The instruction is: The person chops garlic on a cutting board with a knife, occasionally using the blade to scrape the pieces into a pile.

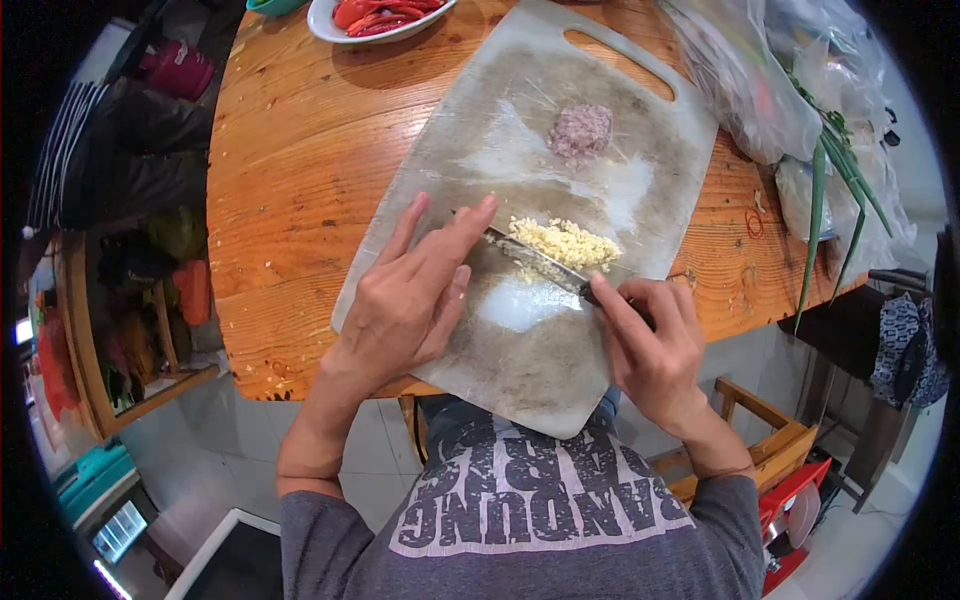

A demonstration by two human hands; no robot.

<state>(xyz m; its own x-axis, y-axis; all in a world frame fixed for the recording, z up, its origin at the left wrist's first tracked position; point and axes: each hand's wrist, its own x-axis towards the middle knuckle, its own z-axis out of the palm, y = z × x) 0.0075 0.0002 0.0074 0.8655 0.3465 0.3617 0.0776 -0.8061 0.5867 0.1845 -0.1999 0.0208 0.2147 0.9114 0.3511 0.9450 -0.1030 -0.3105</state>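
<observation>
A knife (540, 258) lies slantwise over the cutting board (520, 375), its blade along the lower edge of a pile of finely chopped pale yellow pieces (566, 243). My right hand (655, 345) is wrapped round the knife's dark handle. My left hand (405, 290) is at the blade's tip end, its fingers apart and stretched out, with a fingertip at or just above the tip; contact is hard to tell. Farther up the board sits a small mound of minced purplish pieces (581, 134).
A white bowl of red chillies (384, 38) stands at the back left of the wooden table (290, 220), near a green bowl's edge (273, 5). Plastic bags (745, 85) and green onion leaves (846, 175) lie on the right. A wooden stool (765, 445) stands below the table's right side.
</observation>
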